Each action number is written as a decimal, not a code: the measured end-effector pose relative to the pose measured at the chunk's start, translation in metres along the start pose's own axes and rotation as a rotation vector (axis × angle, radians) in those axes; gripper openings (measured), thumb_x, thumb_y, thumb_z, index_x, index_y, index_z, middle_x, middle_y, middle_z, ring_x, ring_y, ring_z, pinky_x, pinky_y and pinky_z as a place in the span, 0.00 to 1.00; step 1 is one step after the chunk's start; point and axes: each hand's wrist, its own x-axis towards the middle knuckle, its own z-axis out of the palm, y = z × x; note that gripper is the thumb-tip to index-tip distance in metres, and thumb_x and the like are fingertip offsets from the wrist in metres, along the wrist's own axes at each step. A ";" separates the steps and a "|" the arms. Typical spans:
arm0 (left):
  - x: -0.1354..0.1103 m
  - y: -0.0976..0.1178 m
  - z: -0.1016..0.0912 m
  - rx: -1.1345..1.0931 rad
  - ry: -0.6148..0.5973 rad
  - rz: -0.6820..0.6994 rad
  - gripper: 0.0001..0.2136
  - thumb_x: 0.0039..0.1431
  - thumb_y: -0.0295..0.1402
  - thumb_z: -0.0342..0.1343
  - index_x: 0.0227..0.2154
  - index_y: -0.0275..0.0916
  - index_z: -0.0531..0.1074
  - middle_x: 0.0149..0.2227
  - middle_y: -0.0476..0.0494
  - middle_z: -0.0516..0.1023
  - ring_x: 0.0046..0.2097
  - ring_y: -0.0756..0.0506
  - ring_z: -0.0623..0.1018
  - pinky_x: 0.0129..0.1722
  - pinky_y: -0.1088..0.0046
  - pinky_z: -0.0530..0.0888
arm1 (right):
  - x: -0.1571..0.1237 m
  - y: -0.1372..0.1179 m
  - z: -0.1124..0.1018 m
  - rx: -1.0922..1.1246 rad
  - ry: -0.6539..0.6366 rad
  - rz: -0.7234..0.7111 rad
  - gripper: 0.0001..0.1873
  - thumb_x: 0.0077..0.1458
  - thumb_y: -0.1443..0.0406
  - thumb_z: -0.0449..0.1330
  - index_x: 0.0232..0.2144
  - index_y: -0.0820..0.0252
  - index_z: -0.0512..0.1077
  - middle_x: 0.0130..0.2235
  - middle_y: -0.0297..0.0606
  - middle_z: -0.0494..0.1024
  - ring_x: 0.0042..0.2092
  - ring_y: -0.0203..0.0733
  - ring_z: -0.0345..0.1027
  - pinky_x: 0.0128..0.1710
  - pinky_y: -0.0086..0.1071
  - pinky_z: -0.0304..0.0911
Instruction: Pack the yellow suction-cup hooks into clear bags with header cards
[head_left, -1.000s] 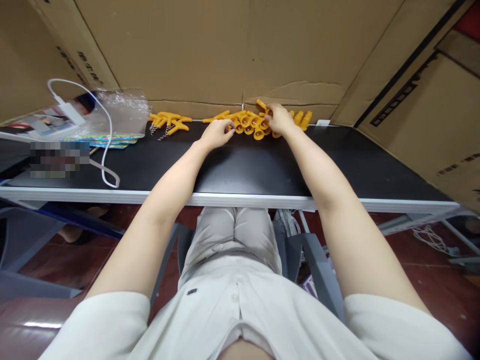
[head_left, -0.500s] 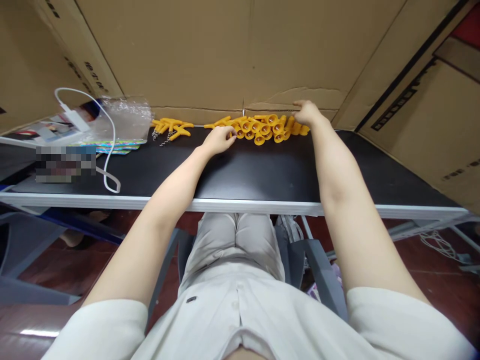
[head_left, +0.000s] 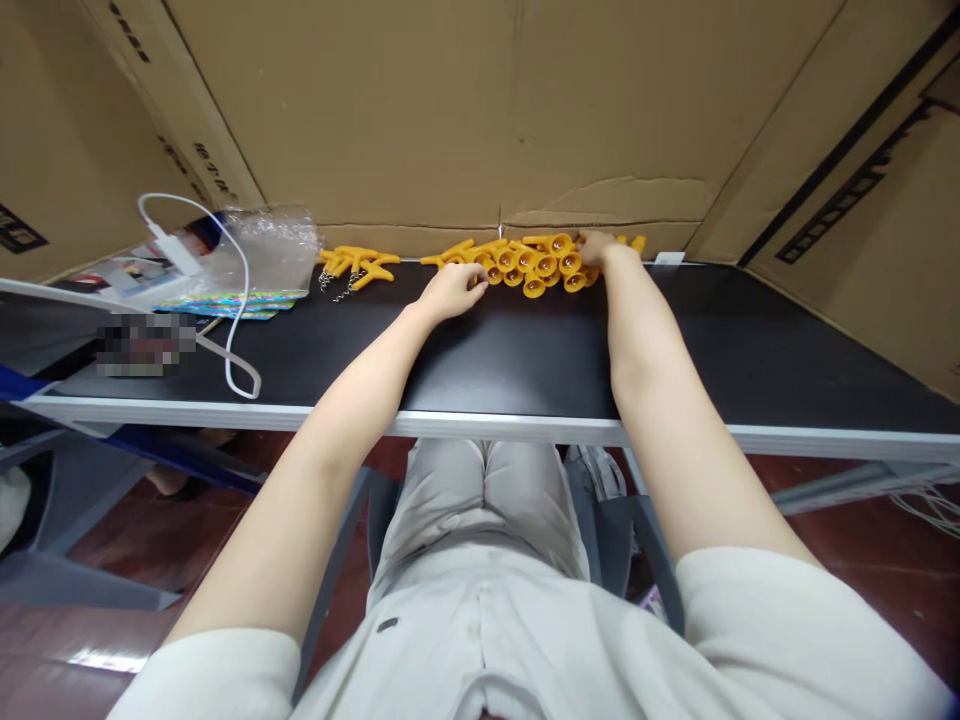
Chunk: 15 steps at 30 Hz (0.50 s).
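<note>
Cardboard (head_left: 420, 120) backs our black desk (head_left: 510, 350); yellow bell-mouthed pieces (head_left: 547, 266) lie piled along its far edge. Left hand (head_left: 452, 291), curled at the pile's left end, is well apart from right hand (head_left: 596, 247) near its right; grips, we cannot tell. Judgement: touch lightly, lest pieces roll.

smooth plastic pieces (head_left: 527, 263), matt cardboard panel (head_left: 390, 120)

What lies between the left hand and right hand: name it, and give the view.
A heap of yellow cups, many with open ends facing the person, lies between the left hand and the right hand, in the head view.
</note>
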 end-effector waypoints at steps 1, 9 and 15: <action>0.000 0.000 0.000 0.003 -0.002 -0.003 0.10 0.65 0.31 0.55 0.40 0.39 0.83 0.38 0.42 0.85 0.42 0.39 0.82 0.55 0.58 0.79 | -0.001 -0.002 0.000 -0.030 -0.018 0.011 0.31 0.69 0.69 0.63 0.72 0.63 0.72 0.71 0.57 0.74 0.74 0.65 0.66 0.74 0.65 0.59; 0.002 -0.006 0.005 -0.003 0.025 0.043 0.10 0.64 0.32 0.55 0.37 0.39 0.82 0.34 0.43 0.84 0.38 0.41 0.81 0.50 0.61 0.79 | -0.018 -0.014 0.002 -0.210 0.051 0.095 0.30 0.64 0.78 0.60 0.67 0.71 0.75 0.72 0.61 0.73 0.74 0.61 0.67 0.75 0.57 0.59; 0.001 -0.006 0.005 -0.009 0.007 0.045 0.11 0.64 0.34 0.55 0.38 0.39 0.83 0.35 0.42 0.85 0.38 0.42 0.81 0.49 0.63 0.79 | -0.018 -0.009 0.003 -0.260 0.083 0.079 0.28 0.66 0.76 0.59 0.66 0.68 0.76 0.69 0.58 0.77 0.70 0.60 0.72 0.76 0.58 0.55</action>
